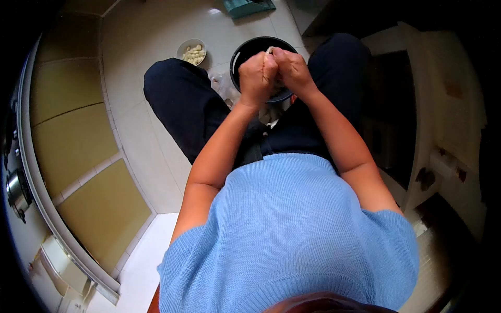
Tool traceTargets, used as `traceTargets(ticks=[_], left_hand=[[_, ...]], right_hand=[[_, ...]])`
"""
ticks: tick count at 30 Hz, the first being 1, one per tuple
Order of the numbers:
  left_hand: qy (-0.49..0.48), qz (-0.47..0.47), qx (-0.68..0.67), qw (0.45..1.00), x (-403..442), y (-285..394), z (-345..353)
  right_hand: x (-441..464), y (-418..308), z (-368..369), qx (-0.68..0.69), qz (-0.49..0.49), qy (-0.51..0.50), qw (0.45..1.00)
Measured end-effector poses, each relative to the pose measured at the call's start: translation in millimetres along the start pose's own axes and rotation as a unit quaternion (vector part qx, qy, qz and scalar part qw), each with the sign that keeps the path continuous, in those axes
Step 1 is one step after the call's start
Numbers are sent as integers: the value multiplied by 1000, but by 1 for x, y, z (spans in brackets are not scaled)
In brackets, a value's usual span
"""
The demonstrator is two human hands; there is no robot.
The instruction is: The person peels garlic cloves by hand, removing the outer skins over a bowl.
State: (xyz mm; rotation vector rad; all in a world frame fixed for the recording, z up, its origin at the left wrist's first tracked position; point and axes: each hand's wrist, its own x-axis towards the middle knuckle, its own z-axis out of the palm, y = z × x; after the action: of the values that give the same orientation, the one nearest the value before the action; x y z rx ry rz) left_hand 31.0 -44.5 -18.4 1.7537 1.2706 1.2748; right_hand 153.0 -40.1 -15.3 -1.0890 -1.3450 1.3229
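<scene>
My left hand [255, 75] and my right hand [295, 72] meet over a black bucket [247, 48] between my knees. Both are closed, fingertips pinched together around a small whitish piece that looks like a garlic clove [270, 50]. Only its tip shows; the fingers cover the rest. Most of the bucket's inside is hidden by my hands. On the floor beyond my left knee stands a white bowl [180, 50] with several pale peeled garlic cloves [194, 55] in it.
A crumpled clear plastic bag [223, 88] lies beside the bucket, near my left leg. A teal dustpan [248, 7] rests on the tiled floor at the far side. Along the left run cabinet doors [75, 138] below a counter with a metal pot [19, 190].
</scene>
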Motion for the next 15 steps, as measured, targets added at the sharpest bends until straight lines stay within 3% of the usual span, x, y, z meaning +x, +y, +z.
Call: traceTargets(ticks=[6,8,13,15], left_hand=[[28,-74,-61,995,-14,-2,-2],[49,-146,-105,982,-16,-8,-3],[61,-153,-122,979,-8,-17,-11],[75,-147,-102,981,-6,-23,-12]], right_hand=[[1,18,7,5,30,-35,999],[5,18,12,-14,18,-35,999],[19,26,23,-38,-3,-28,999],[23,23,28,19,9,-17,1000]])
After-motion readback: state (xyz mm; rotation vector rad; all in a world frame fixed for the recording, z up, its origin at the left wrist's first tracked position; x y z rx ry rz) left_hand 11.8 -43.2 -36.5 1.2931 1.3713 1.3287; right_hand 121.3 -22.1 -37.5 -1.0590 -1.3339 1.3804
